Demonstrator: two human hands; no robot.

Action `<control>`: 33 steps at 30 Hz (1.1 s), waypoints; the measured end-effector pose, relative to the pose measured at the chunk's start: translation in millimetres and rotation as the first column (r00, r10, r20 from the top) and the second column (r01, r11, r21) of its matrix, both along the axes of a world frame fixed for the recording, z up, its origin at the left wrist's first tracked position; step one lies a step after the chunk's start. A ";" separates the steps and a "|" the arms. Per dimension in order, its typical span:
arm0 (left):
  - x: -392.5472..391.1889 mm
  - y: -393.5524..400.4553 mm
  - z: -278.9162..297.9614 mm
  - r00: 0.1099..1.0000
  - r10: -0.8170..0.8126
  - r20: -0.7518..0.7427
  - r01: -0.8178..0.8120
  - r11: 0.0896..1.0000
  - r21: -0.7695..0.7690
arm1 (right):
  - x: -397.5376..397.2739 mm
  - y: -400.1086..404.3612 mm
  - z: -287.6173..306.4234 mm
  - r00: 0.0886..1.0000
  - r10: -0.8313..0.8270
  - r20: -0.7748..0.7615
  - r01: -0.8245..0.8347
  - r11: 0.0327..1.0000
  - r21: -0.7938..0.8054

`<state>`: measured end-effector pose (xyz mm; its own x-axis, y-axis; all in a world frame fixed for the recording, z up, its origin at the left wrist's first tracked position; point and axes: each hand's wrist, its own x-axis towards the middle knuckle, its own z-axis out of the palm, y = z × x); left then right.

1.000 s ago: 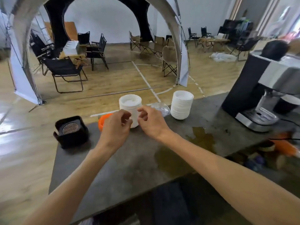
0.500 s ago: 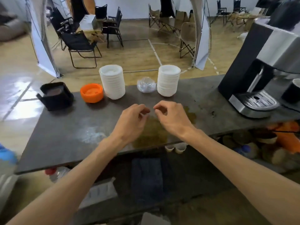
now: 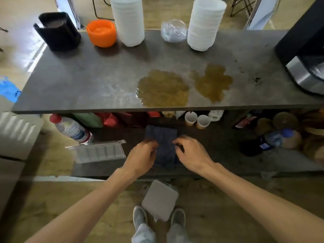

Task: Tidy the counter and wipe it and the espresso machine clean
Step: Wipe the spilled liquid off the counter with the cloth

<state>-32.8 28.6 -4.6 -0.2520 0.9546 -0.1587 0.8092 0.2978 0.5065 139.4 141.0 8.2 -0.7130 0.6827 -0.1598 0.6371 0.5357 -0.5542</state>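
Note:
A folded dark blue cloth (image 3: 164, 142) lies on the lower shelf (image 3: 228, 160) under the grey counter (image 3: 87, 76). My left hand (image 3: 141, 157) curls onto its left edge and my right hand (image 3: 192, 154) onto its right edge. Two brown coffee puddles sit on the counter, a large one (image 3: 163, 88) by the front edge and a smaller one (image 3: 213, 81) to its right. Dark crumbs (image 3: 256, 80) dot the counter near the espresso machine (image 3: 305, 50), cut off at the right edge.
Along the counter's back stand a black holder (image 3: 57, 30), an orange bowl (image 3: 101, 32), two white stacks (image 3: 128, 20) (image 3: 204, 23) and crumpled clear plastic (image 3: 173, 31). The shelf holds a water bottle (image 3: 71, 128), a clear tray (image 3: 100, 151), two paper cups (image 3: 190, 118) and jars.
My hands left the white stack, came back over the counter, then dropped to the lower shelf onto the blue cloth. My view tilted down.

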 end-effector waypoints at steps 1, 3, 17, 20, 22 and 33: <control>-1.2 3.6 -14.0 1.000 -0.003 -0.012 0.002 0.998 -0.065 | -1.6 0.5 -16.3 0.999 0.003 0.050 -0.003 1.000 -0.005; -1.1 9.0 -41.8 0.997 -0.040 -0.063 0.025 0.975 -0.220 | -5.1 -0.1 -46.6 0.988 0.036 0.150 -0.031 0.999 -0.029; 15.4 -33.4 -138.0 0.925 -0.237 -0.296 0.154 0.948 -0.279 | -0.4 -46.9 -142.9 0.922 0.126 0.366 -0.125 0.992 -0.027; 28.2 -60.4 -135.6 0.934 -0.233 -0.272 0.147 0.942 -0.302 | 13.5 -68.7 -136.2 0.930 0.151 0.335 -0.146 0.988 -0.041; 34.5 -77.4 -131.2 0.935 -0.265 -0.236 0.169 0.917 -0.362 | 21.6 -75.3 -132.4 0.936 0.181 0.301 -0.164 0.983 -0.081; 57.7 52.4 -111.4 0.941 -0.043 -0.336 -0.021 0.983 -0.183 | 6.2 38.3 -141.2 0.960 -0.208 0.187 0.208 0.978 0.020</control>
